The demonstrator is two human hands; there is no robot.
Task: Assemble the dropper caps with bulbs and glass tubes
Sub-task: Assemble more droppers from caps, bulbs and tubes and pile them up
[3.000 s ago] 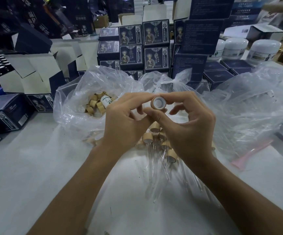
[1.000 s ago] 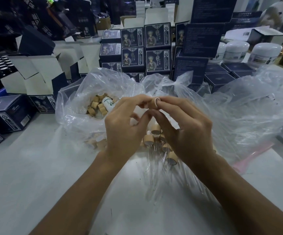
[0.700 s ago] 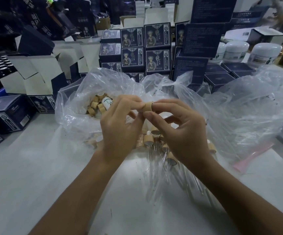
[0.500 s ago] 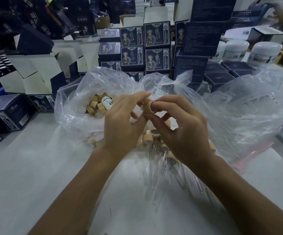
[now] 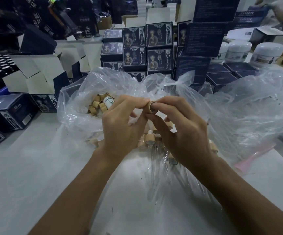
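Two bare hands meet above a white table [image 5: 35,175], sharing a single tan dropper cap [image 5: 151,107]. At far left, dark blue boxes [image 5: 10,112] lie beside open white-lined cartons [image 5: 34,73]. Next comes a clear plastic bag [image 5: 79,106] holding loose tan caps [image 5: 97,105] and a small white bottle [image 5: 108,101]. The left hand [image 5: 122,129] pinches the dropper cap between thumb and forefinger at its left side, the other fingers loosely curled. The cap's open end faces the camera, showing a pale inner ring; whether a bulb sits inside cannot be told. The right hand [image 5: 184,133] grips the cap's right side with thumb and fingertips. Below the hands, finished droppers [image 5: 150,139] with glass tubes [image 5: 154,167] lie on plastic film. Stacked printed boxes [image 5: 147,46] rise behind. Further right, more crumpled clear plastic [image 5: 249,106] spreads over the table, a pink tool [image 5: 254,158] lies near its edge, and white jars [image 5: 266,54] stand at the back.
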